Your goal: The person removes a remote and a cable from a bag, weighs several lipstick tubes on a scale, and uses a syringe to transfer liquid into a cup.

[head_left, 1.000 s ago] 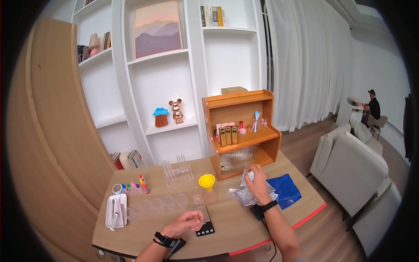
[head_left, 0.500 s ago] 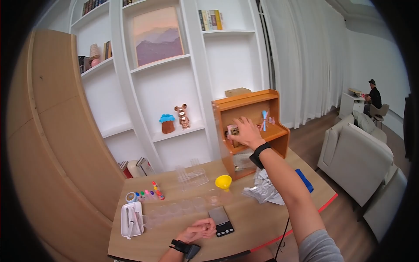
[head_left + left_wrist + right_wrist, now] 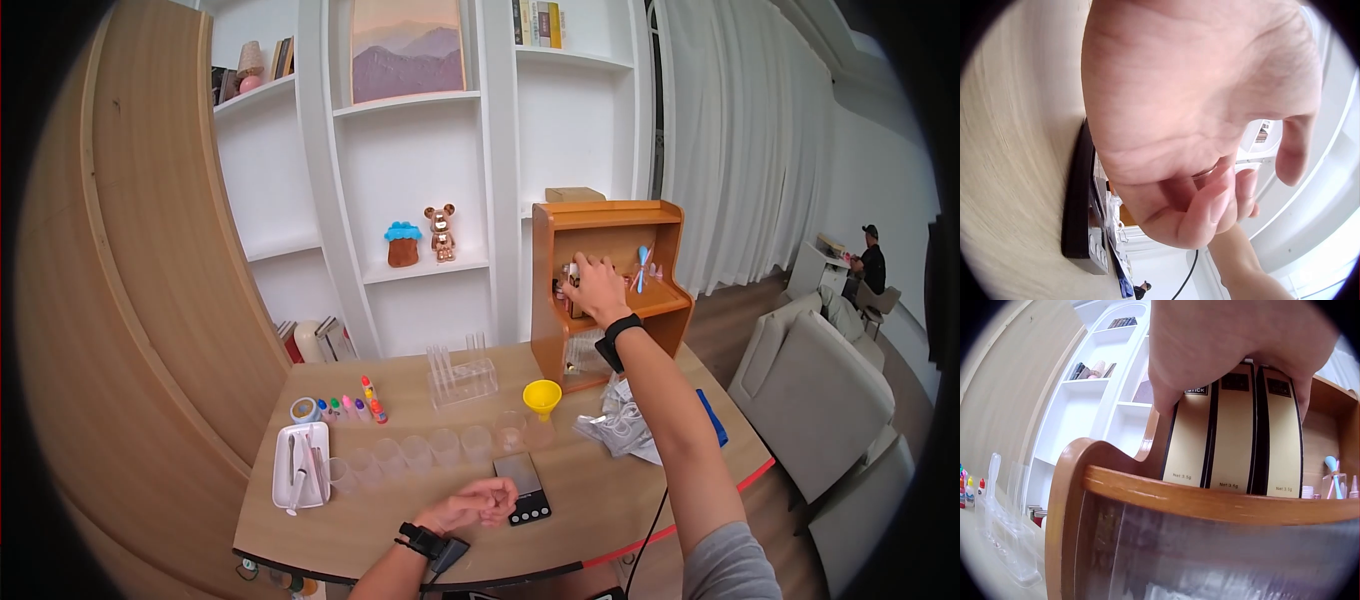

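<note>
In the right wrist view three gold-and-black lipstick boxes (image 3: 1232, 447) stand upright side by side on the wooden shelf unit (image 3: 1222, 503). My right hand (image 3: 600, 290) reaches over them from above and grips the group, thumb and fingers at the outer sides. The hand hides the tops of the boxes. My left hand (image 3: 472, 503) hangs loosely curled beside the small black digital scale (image 3: 524, 490), holding nothing. Its palm and bent fingers (image 3: 1200, 219) fill much of the left wrist view, with the scale's edge (image 3: 1079, 206) behind them.
Clear cups (image 3: 415, 453) line the table near a yellow funnel (image 3: 543, 398) and a clear tube rack (image 3: 464, 384). Crumpled plastic bags (image 3: 618, 425) lie below my right forearm. A white tray (image 3: 284, 490) with tools and small coloured bottles (image 3: 345, 408) sit at left.
My right hand has gone from the plastic bags up to the lipstick boxes on the shelf and now grips them. The left hand stays loosely curled by the scale. The head view has shifted.
</note>
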`<state>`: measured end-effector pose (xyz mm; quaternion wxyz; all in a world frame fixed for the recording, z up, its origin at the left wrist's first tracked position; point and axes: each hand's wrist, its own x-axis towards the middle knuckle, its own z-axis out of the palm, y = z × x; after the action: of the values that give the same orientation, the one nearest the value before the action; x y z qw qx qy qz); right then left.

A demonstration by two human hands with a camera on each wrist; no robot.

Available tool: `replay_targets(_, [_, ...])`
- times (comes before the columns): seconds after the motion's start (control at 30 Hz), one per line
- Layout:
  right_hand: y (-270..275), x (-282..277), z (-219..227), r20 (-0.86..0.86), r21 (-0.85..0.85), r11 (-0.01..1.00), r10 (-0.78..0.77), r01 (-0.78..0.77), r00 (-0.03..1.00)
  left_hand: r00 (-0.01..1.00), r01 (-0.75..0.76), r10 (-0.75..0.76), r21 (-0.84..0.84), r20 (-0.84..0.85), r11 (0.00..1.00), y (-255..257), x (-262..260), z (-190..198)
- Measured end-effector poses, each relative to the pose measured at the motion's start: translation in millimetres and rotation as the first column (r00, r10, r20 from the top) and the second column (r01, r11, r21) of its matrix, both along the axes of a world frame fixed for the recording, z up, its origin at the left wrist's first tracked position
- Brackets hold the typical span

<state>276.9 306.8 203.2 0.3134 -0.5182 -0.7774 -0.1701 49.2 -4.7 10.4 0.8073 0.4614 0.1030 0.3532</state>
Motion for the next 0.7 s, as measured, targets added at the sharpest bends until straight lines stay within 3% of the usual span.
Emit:
replay_targets(0.13, [-6,1,0,-0.016,0.062,0.998,0.023,-0.022,1.000,1.000,0.004,-0.004,-0.008,0.007,1.000,0,-1,0])
replay_targets(0.33, [-12,2,6,0.011,-0.017,1.000,0.007,-0.007,1.000,1.000,-0.002,0.002,0.014,0.008,1.000,0,0,2])
replay_targets(0.4, [-8,3,1,-0.003,0.100,0.994,0.041,-0.041,0.999,1.000,-0.007,0.007,0.006,0.001,1.000,0,-1,1])
replay_targets(0.7, [1,11,-10,0.057,0.291,0.954,0.060,-0.074,0.997,1.000,-0.016,0.016,0.009,-0.001,1.000,2,0,1])
